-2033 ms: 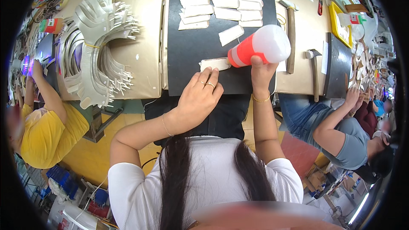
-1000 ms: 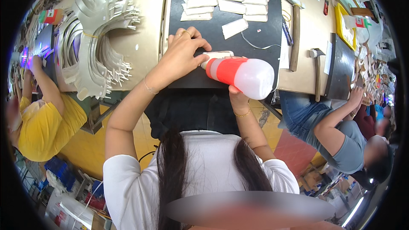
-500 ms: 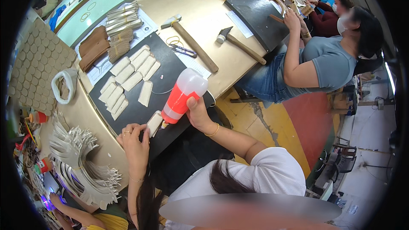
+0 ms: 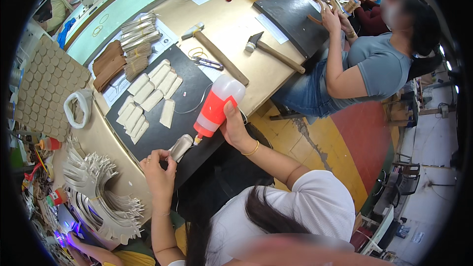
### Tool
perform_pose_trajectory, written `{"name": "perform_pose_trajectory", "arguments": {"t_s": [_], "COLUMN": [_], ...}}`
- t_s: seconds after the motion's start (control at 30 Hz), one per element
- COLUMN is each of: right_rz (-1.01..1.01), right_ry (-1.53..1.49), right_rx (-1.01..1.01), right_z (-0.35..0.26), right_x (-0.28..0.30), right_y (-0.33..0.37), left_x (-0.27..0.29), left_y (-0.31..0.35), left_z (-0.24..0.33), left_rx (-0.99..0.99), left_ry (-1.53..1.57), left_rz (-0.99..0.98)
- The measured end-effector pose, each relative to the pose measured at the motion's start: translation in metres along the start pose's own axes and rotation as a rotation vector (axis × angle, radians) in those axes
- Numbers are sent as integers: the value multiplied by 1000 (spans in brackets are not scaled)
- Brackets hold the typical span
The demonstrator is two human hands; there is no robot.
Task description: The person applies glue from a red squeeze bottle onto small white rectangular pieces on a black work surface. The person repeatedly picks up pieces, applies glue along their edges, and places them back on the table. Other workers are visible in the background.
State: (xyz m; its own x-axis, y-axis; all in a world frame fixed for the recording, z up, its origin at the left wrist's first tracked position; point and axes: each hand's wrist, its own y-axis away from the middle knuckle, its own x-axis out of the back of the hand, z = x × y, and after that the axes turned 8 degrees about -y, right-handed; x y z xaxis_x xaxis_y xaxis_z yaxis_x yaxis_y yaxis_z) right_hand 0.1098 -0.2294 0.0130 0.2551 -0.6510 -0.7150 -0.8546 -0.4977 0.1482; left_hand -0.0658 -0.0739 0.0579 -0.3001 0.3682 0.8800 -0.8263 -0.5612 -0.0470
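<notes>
My right hand (image 4: 234, 127) is wrapped round a squeeze bottle (image 4: 215, 108) of clear plastic with a red band. The bottle tilts down to the left, its pale nozzle tip beside a small rounded strap piece (image 4: 181, 146). The fingertips of my left hand (image 4: 160, 165) pinch that piece by its near end at the edge of the black board (image 4: 185, 81). Its upper face looks greyish and shiny. Several cream pieces (image 4: 140, 93) lie in rows on the board, with one cream piece (image 4: 167, 113) apart from them.
Beyond the board lie a long-handled hammer (image 4: 221, 56), thread snips (image 4: 208, 63) and a second hammer (image 4: 276, 54). Brown strips (image 4: 108, 64) and banded bundles (image 4: 139, 59) sit at the far left. Fanned pale straps (image 4: 96, 192) stand at left. A co-worker (image 4: 364, 69) sits at right.
The piece in my left hand has turned from a pale cream face to a greyish, shiny one. The bottle has shifted slightly right in the picture, its nozzle still close to the piece.
</notes>
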Motion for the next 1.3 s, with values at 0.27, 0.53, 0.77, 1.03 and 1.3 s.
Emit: {"name": "perform_pose_trajectory", "arguments": {"t_s": [0.27,0.53,0.77,1.03,1.3], "right_rz": [96,57,68,49,-82], "right_ry": [5,57,125,141,175], "right_rx": [16,39,43,81,175], "right_z": [-6,-12,-13,-13,-7], "right_x": [10,9,11,0,-9], "right_y": [-4,-7,-10,-10,-16], "left_x": [19,5,-11,-17,-1], "left_y": [-25,-101,-115,-101,-59], "left_z": [-10,-24,-22,-31,-22], "left_rx": [168,189,127,42,29], "left_ry": [571,556,292,39,146], "left_rz": [46,90,33,271,350]}}
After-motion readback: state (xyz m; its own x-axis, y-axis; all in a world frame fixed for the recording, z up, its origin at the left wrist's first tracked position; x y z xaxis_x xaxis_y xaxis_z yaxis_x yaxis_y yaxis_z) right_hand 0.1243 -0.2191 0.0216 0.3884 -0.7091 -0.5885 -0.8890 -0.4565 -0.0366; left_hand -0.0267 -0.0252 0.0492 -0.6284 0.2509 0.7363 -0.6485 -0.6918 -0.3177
